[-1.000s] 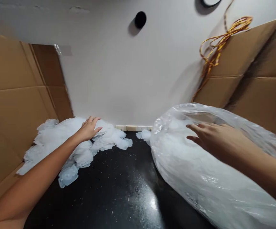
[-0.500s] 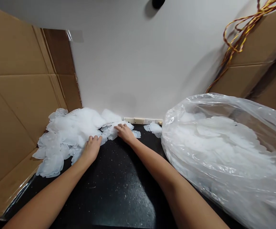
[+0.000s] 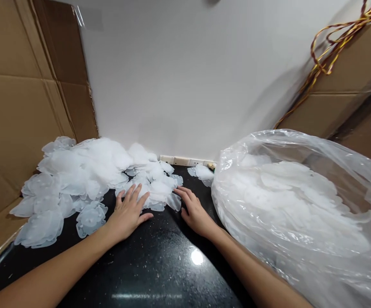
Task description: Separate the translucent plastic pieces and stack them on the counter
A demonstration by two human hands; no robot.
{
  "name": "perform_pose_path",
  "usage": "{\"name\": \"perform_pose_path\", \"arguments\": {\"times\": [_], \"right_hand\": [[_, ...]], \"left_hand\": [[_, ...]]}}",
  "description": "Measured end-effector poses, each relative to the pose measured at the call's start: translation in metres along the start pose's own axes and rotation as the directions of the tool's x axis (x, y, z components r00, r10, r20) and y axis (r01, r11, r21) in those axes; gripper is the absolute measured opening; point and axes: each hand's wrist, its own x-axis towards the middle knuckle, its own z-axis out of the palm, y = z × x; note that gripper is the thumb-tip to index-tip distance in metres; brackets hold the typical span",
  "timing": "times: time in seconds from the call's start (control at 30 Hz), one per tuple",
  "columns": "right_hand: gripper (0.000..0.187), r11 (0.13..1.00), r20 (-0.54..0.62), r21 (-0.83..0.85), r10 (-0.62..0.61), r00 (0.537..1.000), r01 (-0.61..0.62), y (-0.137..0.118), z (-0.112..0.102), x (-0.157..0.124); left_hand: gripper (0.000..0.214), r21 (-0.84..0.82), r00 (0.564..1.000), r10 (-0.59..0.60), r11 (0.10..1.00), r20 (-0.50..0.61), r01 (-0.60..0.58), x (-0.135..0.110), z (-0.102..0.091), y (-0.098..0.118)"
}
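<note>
A heap of thin translucent white plastic pieces lies on the black tabletop at the left, against the wall. My left hand lies flat with fingers spread, its fingertips on the near edge of the heap. My right hand is also flat and open, fingertips touching the pieces at the heap's right end. A large clear plastic bag full of the same white pieces lies on the right, close to my right forearm.
Brown cardboard sheets stand along the left side, and more cardboard leans at the back right. Red and yellow wires hang down the white wall. A few loose pieces lie by the wall strip between heap and bag.
My right hand left the bag and came across to the heap. Both hands have drawn back toward me, pulling some pieces along, and now rest flat at the heap's near edge.
</note>
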Motion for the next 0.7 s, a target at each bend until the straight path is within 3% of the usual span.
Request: {"name": "perform_pose_path", "arguments": {"times": [0.1,0.17,0.27,0.4,0.5,0.57,0.63,0.7], "right_hand": [[0.036,0.979,-0.079,0.175,0.122,0.989,-0.106,0.009,0.001,0.005],[0.024,0.968,-0.085,0.202,0.167,0.982,-0.148,0.011,0.006,0.008],[0.025,0.974,-0.109,0.137,0.198,0.974,-0.183,0.010,0.014,0.011],[0.033,0.962,-0.096,0.040,0.271,0.958,-0.269,0.008,0.016,0.015],[0.015,0.932,-0.064,0.227,0.302,0.951,-0.281,0.009,0.009,0.017],[0.015,0.822,-0.024,0.513,0.302,0.953,-0.248,0.009,0.002,0.017],[0.018,0.614,0.024,0.757,0.318,0.948,-0.225,0.010,-0.003,0.017],[0.022,0.490,0.052,0.840,0.356,0.933,-0.233,0.011,-0.005,0.016]], "left_hand": [[0.045,-0.077,0.998,0.022,0.997,-0.066,-0.027,0.008,-0.010,0.005],[0.041,-0.143,0.997,0.028,0.989,-0.078,-0.039,0.018,-0.017,0.011],[0.038,-0.195,1.000,0.018,0.981,-0.010,-0.019,0.046,-0.022,0.023],[0.027,-0.153,0.991,-0.094,0.982,0.096,0.108,0.092,-0.020,0.034],[0.037,-0.155,0.991,-0.112,0.980,0.080,0.123,0.113,-0.026,0.040],[0.038,-0.158,0.995,-0.094,0.983,0.032,0.098,0.114,-0.033,0.045],[0.031,-0.202,0.996,-0.084,0.976,-0.019,0.078,0.105,-0.041,0.050],[0.017,-0.412,0.990,-0.130,0.906,-0.046,0.100,0.088,-0.045,0.051]]}}
